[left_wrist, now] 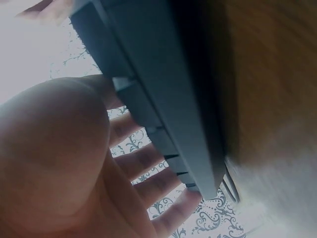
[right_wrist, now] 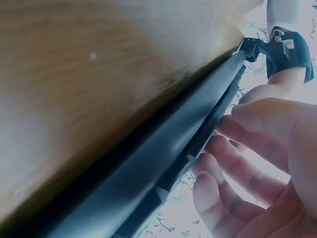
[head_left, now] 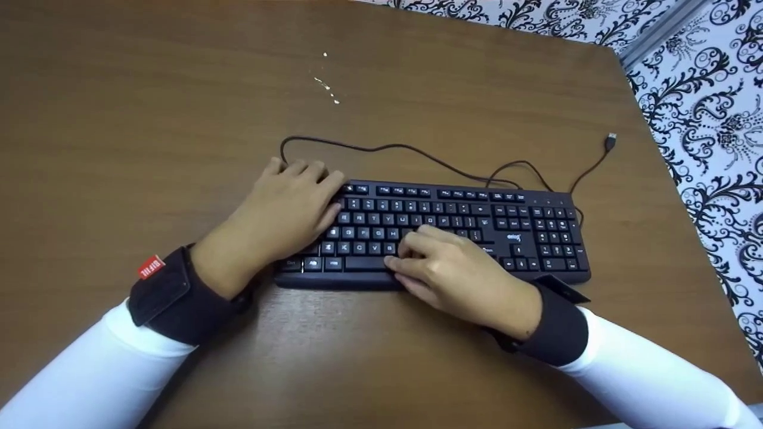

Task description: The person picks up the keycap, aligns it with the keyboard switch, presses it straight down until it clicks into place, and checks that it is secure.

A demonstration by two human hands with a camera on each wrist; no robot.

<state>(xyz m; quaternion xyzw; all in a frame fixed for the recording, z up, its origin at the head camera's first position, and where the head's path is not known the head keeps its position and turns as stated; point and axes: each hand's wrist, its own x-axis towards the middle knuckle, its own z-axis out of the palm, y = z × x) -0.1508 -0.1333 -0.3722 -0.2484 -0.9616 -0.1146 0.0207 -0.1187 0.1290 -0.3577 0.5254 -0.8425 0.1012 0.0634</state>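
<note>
A black keyboard (head_left: 477,229) lies on the brown wooden table (head_left: 149,119), its cable (head_left: 417,154) looping behind it to a loose USB plug (head_left: 610,142). My left hand (head_left: 292,205) lies flat over the keyboard's left end, fingers straight and reaching past the top left corner. My right hand (head_left: 444,268) rests on the middle keys near the space bar, fingers bent down onto the keys. In the left wrist view the keyboard's edge (left_wrist: 158,99) runs above my spread fingers (left_wrist: 148,163). In the right wrist view my fingers (right_wrist: 237,148) touch the keyboard's front edge (right_wrist: 163,163).
A few small pale specks (head_left: 326,83) lie on the table behind the keyboard. The table's right edge (head_left: 661,149) borders a black-and-white patterned surface (head_left: 715,119). Both wrists wear black straps over white sleeves.
</note>
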